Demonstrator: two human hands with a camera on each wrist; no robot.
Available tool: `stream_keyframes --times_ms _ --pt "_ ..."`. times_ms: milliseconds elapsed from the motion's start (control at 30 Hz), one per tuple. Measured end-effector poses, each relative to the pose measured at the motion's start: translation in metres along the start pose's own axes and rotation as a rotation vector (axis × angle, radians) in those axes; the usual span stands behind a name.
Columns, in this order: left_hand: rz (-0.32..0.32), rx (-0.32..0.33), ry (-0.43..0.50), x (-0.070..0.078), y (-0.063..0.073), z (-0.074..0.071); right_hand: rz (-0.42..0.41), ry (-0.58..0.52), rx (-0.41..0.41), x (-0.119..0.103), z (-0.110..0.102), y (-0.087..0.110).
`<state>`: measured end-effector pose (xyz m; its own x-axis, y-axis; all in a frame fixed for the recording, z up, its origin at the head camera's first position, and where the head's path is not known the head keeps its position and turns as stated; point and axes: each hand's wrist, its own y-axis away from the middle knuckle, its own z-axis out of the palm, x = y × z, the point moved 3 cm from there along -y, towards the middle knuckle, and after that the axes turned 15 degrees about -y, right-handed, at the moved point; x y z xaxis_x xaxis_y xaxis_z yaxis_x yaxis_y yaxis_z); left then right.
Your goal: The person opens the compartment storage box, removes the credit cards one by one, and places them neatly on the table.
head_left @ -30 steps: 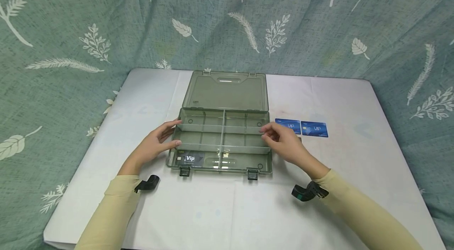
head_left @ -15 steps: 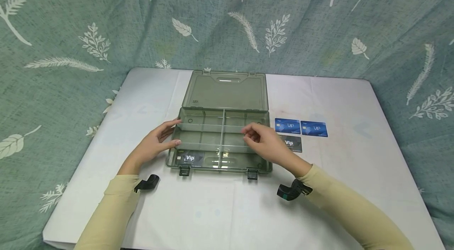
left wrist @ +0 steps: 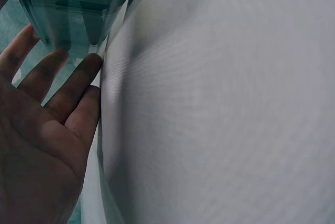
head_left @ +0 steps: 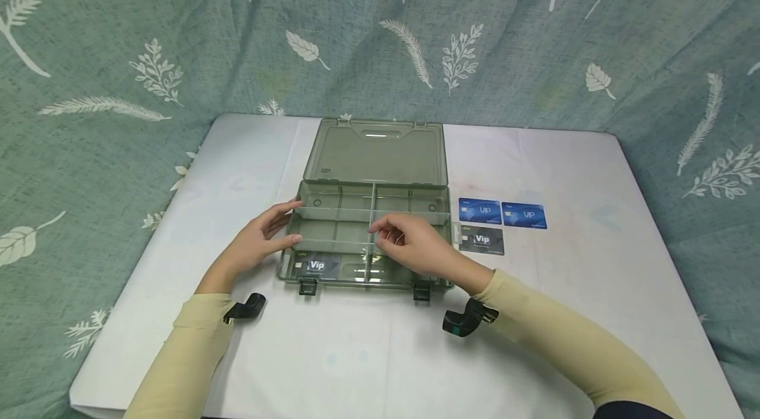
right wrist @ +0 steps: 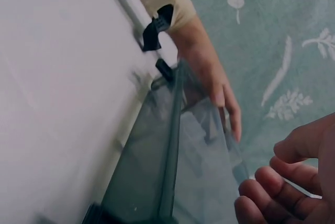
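Note:
A translucent grey-green compartment box (head_left: 353, 232) lies on the table, its lid (head_left: 386, 155) folded back. In its front left compartment is a dark grey Vip card (head_left: 317, 265). My left hand (head_left: 261, 237) touches the box's left end with thumb and fingertips; the left wrist view shows these fingers (left wrist: 70, 85) spread and nearly straight. Over the middle row, near the central divider, hovers my right hand (head_left: 410, 241). In the right wrist view its fingers (right wrist: 269, 179) are loosely bent, thumb near forefinger, and I see nothing held. The hand hides part of the right compartments.
Two blue VIP cards (head_left: 479, 210) lie side by side right of the box. Below the left one is a dark grey Vip card (head_left: 482, 240). The table (head_left: 332, 353) has a white cover. Green leaf-patterned cloth (head_left: 380, 56) hangs behind and along both sides.
My right hand has moved left from the box's right edge to near the central divider, uncovering the grey card outside. My left hand has stayed at the box's left end.

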<state>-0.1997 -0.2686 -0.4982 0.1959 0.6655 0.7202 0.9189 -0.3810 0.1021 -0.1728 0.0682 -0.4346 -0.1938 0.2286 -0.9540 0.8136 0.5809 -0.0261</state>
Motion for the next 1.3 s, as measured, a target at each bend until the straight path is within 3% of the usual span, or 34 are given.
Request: stream_keyframes --times_ms 200,433,567,800,1033,1300 --pt "0.005 0.005 0.007 0.0 0.0 0.0 0.031 -0.068 -0.093 -0.006 0.012 -0.011" --pt "0.003 0.007 0.011 0.002 0.0 0.0 0.21 -0.437 -0.269 -0.011 0.026 -0.022" --pt "0.004 0.006 0.016 0.002 0.0 0.001 0.301 -0.528 -0.314 -0.013 0.033 -0.025" --pt "0.006 0.003 0.023 0.002 0.0 0.0 0.417 -0.528 -0.322 -0.015 0.043 -0.03" --pt "0.006 -0.005 0.02 0.0 0.0 0.001 0.563 -0.746 -0.27 -0.013 0.059 -0.032" --pt "0.008 -0.007 0.023 -0.001 0.0 0.0 0.596 -0.795 -0.229 -0.013 0.076 -0.033"
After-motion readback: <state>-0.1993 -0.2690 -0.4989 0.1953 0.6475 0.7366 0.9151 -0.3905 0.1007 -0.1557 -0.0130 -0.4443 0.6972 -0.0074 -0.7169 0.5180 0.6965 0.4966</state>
